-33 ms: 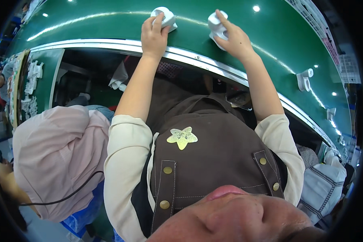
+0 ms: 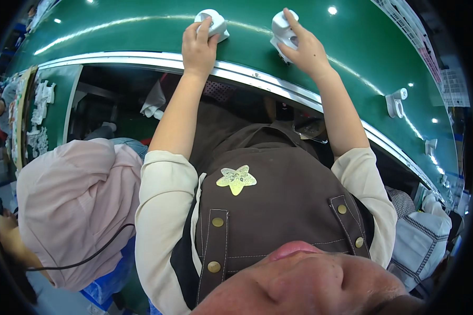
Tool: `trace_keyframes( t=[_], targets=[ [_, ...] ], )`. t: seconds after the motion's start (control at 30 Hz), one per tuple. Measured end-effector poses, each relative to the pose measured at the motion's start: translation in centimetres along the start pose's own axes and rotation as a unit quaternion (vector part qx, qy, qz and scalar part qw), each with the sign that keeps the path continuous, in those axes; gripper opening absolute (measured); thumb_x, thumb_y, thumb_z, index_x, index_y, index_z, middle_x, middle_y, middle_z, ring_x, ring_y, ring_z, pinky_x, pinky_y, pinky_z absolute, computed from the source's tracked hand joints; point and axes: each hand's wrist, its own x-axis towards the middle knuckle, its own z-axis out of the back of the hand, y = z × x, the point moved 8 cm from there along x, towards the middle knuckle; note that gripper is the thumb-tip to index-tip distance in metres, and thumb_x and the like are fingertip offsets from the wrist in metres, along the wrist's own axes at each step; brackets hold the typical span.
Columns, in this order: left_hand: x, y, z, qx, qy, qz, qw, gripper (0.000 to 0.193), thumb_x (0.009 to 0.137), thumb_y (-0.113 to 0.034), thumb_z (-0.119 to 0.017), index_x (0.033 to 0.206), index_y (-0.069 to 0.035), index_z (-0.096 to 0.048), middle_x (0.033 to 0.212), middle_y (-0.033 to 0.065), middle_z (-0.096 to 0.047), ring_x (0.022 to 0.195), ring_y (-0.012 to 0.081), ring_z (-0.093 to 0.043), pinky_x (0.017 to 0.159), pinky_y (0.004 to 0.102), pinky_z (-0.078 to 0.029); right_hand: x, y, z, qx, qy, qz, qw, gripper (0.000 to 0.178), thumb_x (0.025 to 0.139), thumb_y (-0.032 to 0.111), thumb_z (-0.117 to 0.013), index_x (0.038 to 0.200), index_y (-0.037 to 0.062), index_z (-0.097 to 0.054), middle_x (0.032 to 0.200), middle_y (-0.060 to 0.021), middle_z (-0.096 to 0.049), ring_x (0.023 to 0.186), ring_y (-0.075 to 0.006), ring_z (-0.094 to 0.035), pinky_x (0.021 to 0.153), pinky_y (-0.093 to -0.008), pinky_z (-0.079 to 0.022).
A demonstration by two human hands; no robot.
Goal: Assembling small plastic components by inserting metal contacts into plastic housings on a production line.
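Green tabletop [image 2: 142,40] is metal-edged, a co-worker [image 2: 76,191] alongside; near its front edge, one white part [image 2: 219,23] is grasped by the left hand [image 2: 198,55], another [image 2: 280,32] between fingers [image 2: 293,22] of the right hand [image 2: 310,53].

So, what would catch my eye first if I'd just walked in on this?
Probably the left white part and right white part at the top, one in the left hand, one in the right hand, against a green tabletop. Next, the shiny star on the brown apron, mid-picture.
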Motion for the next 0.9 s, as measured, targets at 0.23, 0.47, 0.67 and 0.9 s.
trace_keyframes(
  t=[0.23,0.47,0.67,0.9],
  targets=[
    [0.1,0.0,-0.3,0.006,0.009,0.017,1.000,0.050,0.075,-0.014,-0.072,0.121,-0.017,-0.051,0.108,0.0097,-0.051,0.097,0.0312,-0.052,0.081,0.0399,-0.047,0.3,-1.7,0.7,0.001,-0.042,-0.005,0.999,0.077,0.077,0.029,-0.064,0.143,0.0290,-0.026,0.112,-0.0156,-0.060,0.099,-0.0308,-0.061,0.086,-0.0377,-0.048],
    [0.1,0.0,-0.5,0.006,0.022,0.007,1.000,0.051,0.075,-0.014,-0.072,0.121,-0.018,-0.051,0.109,0.0089,-0.051,0.098,0.0303,-0.052,0.082,0.0398,-0.047,-0.5,-7.0,3.1,0.476,-0.235,0.028,0.847,0.086,0.077,0.012,-0.067,0.146,0.0105,-0.016,0.115,-0.0185,-0.055,0.100,-0.0255,-0.058,0.090,-0.0360,-0.045],
    [-0.1,0.1,-0.6,0.007,0.026,-0.009,1.000,0.052,0.075,-0.014,-0.072,0.122,-0.018,-0.050,0.107,0.0089,-0.051,0.096,0.0303,-0.053,0.080,0.0393,-0.047,-2.6,-7.5,4.3,-0.012,-0.147,-0.066,0.987,0.080,0.076,0.025,-0.067,0.144,0.0161,-0.025,0.119,-0.0214,-0.054,0.107,-0.0363,-0.055,0.093,-0.0376,-0.043],
    [0.1,-0.7,-0.8,0.005,0.046,-0.031,0.998,0.053,0.074,-0.013,-0.072,0.122,-0.018,-0.049,0.107,0.0089,-0.051,0.094,0.0297,-0.054,0.079,0.0392,-0.048,-6.0,-3.3,5.5,-0.284,-0.363,0.077,0.884,0.059,0.073,0.016,-0.066,0.128,0.0100,-0.048,0.110,-0.0141,-0.059,0.105,-0.0328,-0.053,0.089,-0.0382,-0.042]
  ],
)
